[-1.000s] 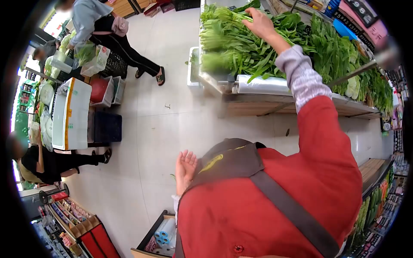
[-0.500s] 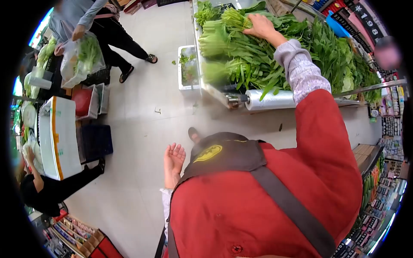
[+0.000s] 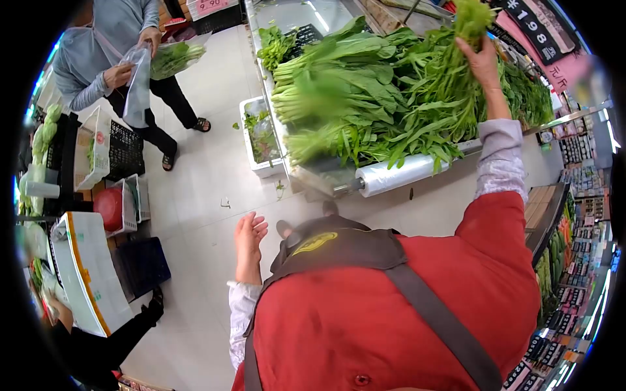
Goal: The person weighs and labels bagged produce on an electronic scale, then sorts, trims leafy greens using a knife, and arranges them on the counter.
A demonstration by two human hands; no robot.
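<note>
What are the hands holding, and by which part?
The right hand holds a bunch of greens by its stems; the left hand holds nothing.

Open floor [image 3: 199,254] lies left of the left grip [image 3: 250,236], giving a hand room to pass; the apron [image 3: 326,244] crowds its right. Farther ahead, a white box [image 3: 266,171] stands in the way beside the table [image 3: 339,14]. Heaped greens [image 3: 365,85] fill the room left of the right grip [image 3: 482,63]. A plastic roll [image 3: 394,177] bars the near edge; clearance to the price sign [image 3: 538,32] is hard to judge.
</note>
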